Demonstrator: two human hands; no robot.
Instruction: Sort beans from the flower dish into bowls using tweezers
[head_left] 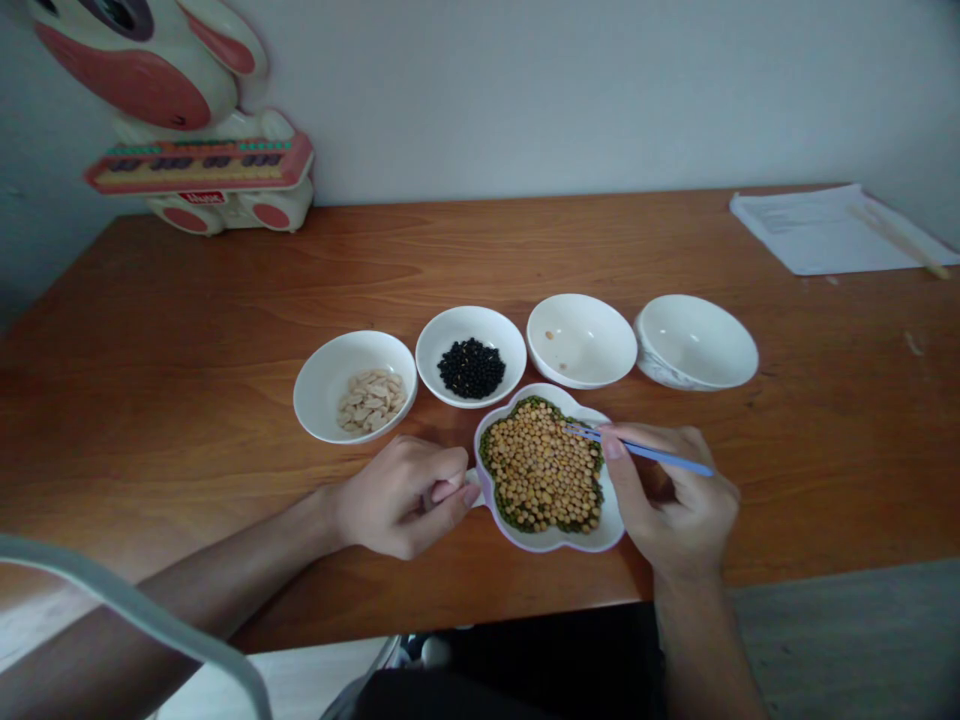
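Light, stiff blue tweezers (645, 450) are being pinched mid-shank in the narrow grip of the right hand (675, 500) over slippery round beans (540, 465) in a flower-shaped dish (611, 525); its handle (472, 488) is apparently being clasped by the left hand (401, 495) on the wooden worktop (450, 270).

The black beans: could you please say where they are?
In the head view, they sit in a white bowl between the pale-slivers bowl on the left and a nearly empty bowl, behind the flower-shaped dish.
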